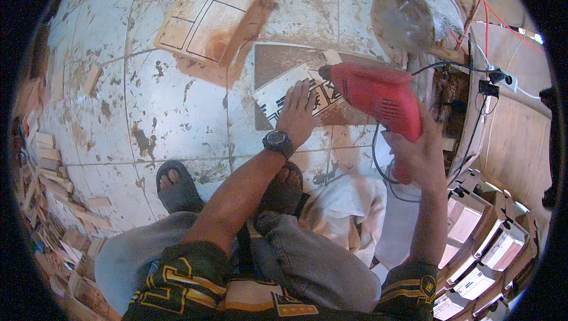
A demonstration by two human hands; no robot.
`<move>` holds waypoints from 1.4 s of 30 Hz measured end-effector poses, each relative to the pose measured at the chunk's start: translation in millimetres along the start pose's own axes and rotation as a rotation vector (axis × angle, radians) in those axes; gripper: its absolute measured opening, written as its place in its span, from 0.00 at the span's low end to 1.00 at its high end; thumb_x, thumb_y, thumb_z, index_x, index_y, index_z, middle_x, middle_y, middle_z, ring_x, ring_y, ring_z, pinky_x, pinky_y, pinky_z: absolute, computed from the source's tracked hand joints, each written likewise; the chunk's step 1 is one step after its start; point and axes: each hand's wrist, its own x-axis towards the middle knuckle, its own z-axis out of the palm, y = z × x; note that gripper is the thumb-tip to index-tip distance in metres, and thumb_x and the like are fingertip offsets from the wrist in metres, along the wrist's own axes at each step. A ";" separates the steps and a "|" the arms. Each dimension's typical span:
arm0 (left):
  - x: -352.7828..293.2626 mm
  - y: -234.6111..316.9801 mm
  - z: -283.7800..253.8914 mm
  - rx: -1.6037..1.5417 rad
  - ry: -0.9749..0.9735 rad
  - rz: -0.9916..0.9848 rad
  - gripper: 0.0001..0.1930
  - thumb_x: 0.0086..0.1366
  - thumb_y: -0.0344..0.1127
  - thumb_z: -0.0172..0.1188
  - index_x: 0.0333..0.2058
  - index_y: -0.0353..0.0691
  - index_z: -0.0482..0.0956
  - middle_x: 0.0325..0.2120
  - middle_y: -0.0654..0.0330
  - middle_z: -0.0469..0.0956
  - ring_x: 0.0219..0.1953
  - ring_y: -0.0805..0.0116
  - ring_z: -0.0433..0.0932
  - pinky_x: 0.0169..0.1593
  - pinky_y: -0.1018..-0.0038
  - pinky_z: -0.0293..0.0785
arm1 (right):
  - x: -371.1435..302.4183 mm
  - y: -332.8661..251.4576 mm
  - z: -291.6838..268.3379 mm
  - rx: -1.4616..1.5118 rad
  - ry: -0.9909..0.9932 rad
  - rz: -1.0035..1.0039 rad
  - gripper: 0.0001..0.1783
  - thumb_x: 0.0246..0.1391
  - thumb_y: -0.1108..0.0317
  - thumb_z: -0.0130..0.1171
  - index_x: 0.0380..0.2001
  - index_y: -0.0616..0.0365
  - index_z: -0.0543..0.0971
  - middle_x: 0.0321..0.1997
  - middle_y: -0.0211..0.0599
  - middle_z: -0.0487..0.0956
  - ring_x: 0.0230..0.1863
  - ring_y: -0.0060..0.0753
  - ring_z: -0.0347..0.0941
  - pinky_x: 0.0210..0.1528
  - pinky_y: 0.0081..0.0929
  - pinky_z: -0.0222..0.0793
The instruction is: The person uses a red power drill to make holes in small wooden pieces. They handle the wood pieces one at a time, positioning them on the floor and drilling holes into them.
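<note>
My left hand (297, 115) lies flat, fingers stretched, on a small pale wooden board (273, 97) printed with black lines. That board rests on a brown flat sheet (272, 60) on the tiled floor. In my right hand (421, 154) is a red corded power drill (378, 96), gripped by its handle. The drill's front end points left, over the board's right side. Whether a bit touches the wood I cannot tell. A small wood block (332, 56) sits just beyond the drill's tip.
Farther off leans or lies a larger marked board (207, 22). Wood offcuts (50, 161) pile up at left. A round dusty disc-like object (402, 16) stands far right, near a power strip (502, 78) with cables. Stacked wooden pieces (500, 244) fill the lower right; crumpled white cloth (349, 208) lies by my feet.
</note>
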 end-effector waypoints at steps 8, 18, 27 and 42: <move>-2.7 -5.8 7.5 -0.010 -0.007 0.023 0.36 0.66 0.51 0.54 0.65 0.30 0.61 0.70 0.40 0.48 0.73 0.43 0.44 0.74 0.52 0.39 | 5.6 -7.6 6.1 0.028 -0.032 -0.021 0.43 0.43 0.77 0.67 0.65 0.66 0.64 0.55 0.46 0.78 0.54 0.35 0.76 0.59 0.32 0.70; -2.9 -8.3 13.8 0.021 0.046 0.042 0.34 0.67 0.52 0.54 0.61 0.31 0.67 0.69 0.39 0.51 0.73 0.44 0.46 0.74 0.52 0.40 | 6.8 -14.5 7.1 -0.074 -0.013 -0.070 0.41 0.43 0.76 0.66 0.64 0.65 0.65 0.51 0.43 0.79 0.49 0.32 0.76 0.54 0.29 0.70; -2.3 -8.9 11.7 0.032 0.021 0.044 0.33 0.66 0.52 0.53 0.61 0.31 0.68 0.69 0.39 0.52 0.73 0.45 0.46 0.74 0.53 0.39 | 11.8 -14.5 9.6 -0.127 -0.022 -0.086 0.43 0.43 0.73 0.65 0.65 0.65 0.63 0.54 0.48 0.79 0.53 0.40 0.77 0.58 0.34 0.70; 0.2 -6.4 9.9 0.036 -0.006 0.018 0.31 0.68 0.47 0.48 0.62 0.31 0.66 0.70 0.44 0.52 0.73 0.48 0.47 0.74 0.56 0.40 | 22.8 -52.7 22.8 -0.408 -0.069 -0.073 0.39 0.44 0.74 0.61 0.63 0.62 0.66 0.50 0.43 0.80 0.49 0.34 0.76 0.54 0.31 0.70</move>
